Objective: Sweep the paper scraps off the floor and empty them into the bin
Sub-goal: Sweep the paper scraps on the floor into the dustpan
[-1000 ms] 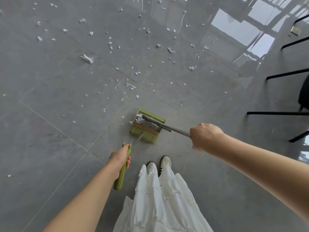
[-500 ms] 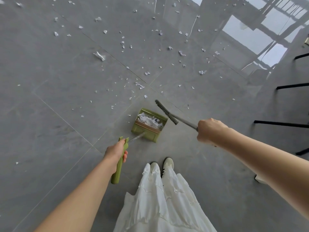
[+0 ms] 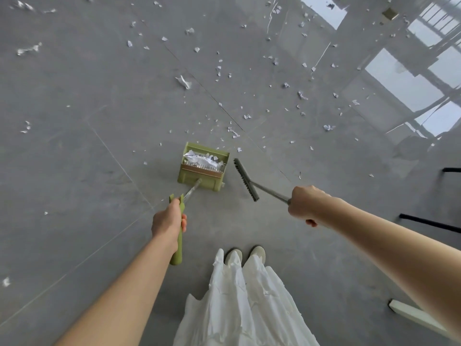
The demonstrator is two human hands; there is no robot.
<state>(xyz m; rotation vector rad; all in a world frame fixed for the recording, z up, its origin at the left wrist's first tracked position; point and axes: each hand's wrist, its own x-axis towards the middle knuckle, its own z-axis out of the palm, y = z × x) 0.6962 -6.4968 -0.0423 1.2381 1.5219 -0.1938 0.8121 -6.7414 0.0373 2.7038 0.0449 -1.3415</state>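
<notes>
Black furniture legs (image 3: 429, 223) at the right edge. White skirt (image 3: 244, 308) hangs at bottom centre, two pale shoes (image 3: 245, 254) showing beneath its hem. A white bar-shaped object (image 3: 414, 314) lies at lower right, partly hidden.

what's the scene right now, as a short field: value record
left hand: holds the green dustpan handle
right hand: holds the broom handle
dustpan: green, on the floor, white scraps inside
broom head: just right of the dustpan, apart from it
paper scraps: many scattered on the floor beyond the dustpan
floor: glossy grey tile
bin: not in view
task state: partly swept, nothing emptied yet
</notes>
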